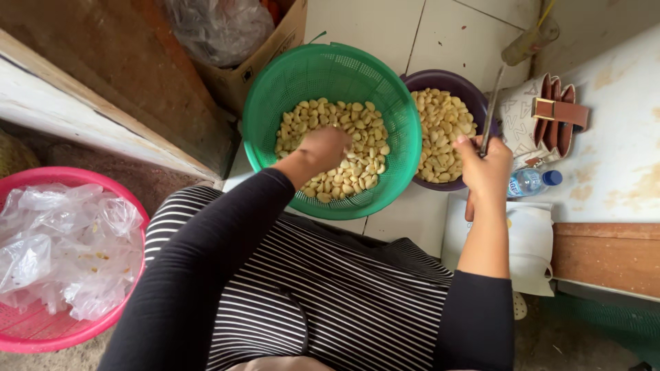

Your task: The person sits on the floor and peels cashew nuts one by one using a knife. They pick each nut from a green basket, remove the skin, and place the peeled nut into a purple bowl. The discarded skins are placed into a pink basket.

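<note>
We see the left hand (323, 150) dug into pale peeled cloves (357, 148) in the green plastic mesh basket (275, 89) at frame centre; its grip cannot be told. The right hand (485, 168) clenches a thin knife (491, 110) right of centre, beside the purple bowl (450, 81).

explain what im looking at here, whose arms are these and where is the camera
The single picture comes from a camera worn on a person's head, looking straight down, so the two arms in black sleeves are that person's own. The left hand reaches into a green basket and rests on pale peeled cloves, which look like garlic. The right hand has a closed grip on a knife with its blade pointing away, beside a purple bowl holding more cloves. On the floor at the left sits a pink basket with crumpled clear plastic bags. To the right lie a small water bottle and a pale bag with brown straps.
</note>
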